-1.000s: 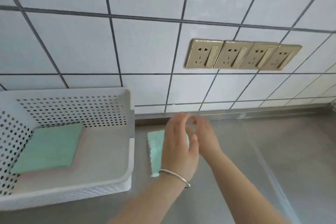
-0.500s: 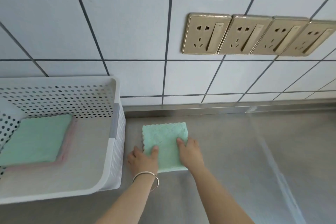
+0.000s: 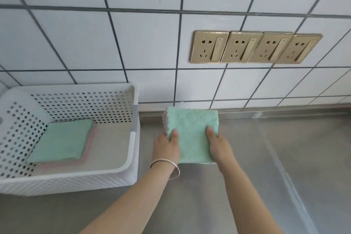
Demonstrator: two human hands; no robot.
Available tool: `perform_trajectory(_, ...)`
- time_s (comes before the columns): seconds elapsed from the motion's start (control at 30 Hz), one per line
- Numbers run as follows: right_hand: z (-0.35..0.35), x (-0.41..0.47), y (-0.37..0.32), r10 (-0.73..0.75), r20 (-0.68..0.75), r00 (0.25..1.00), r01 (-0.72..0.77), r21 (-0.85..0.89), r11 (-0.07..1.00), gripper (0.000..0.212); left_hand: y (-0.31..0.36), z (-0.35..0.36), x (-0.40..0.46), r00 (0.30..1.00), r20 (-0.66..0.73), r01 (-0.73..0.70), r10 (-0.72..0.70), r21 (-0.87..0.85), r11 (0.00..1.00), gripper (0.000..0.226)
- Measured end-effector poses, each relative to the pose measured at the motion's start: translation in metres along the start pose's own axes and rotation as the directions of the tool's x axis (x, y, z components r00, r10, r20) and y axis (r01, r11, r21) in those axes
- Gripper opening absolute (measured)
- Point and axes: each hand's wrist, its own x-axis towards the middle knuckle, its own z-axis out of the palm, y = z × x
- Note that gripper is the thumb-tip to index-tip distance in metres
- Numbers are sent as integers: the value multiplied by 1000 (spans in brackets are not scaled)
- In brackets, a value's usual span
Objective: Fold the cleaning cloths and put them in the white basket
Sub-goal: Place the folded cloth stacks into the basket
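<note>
Cleaning cloths already folded sit in the white basket [image 3: 131, 165] at my far left: a green folded cloth [image 3: 60, 141] lies on top of pink ones [image 3: 89, 146] whose edges show along its right side, pushed toward the basket's left perforated wall, with bare floor showing to their right. The basket's right wall stands just beside my left hand [image 3: 166, 147], which wears a silver bangle [image 3: 167, 167] at the wrist. That hand pinches the left edge of the green cloth [image 3: 191, 133], thumb on top, so its grip is holding the cloth. I see the cloth's scalloped edge at its upper left; its far edge lies near the wall's foot. My right hand [image 3: 219, 146] holds the cloth's right edge the same way, thumb on top. Further right the steel surface [image 3: 284, 157] runs open toward the frame edge, and four gold sockets [image 3: 254, 48] sit on the tiled wall [image 3: 133, 43] above.
</note>
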Motion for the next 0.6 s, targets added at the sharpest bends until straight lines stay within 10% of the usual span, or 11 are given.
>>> perform_trajectory(0.27,-16,-96,-125,-348,-120,930,367,206,907,29,89,-117,-59,902,-193,-416,387,-150,897,28)
perform_trajectory(0.6,147,-106,-179,-201,340,919,114,259,959,22,37,-272,1,971,-210,-66,111,208,976,50)
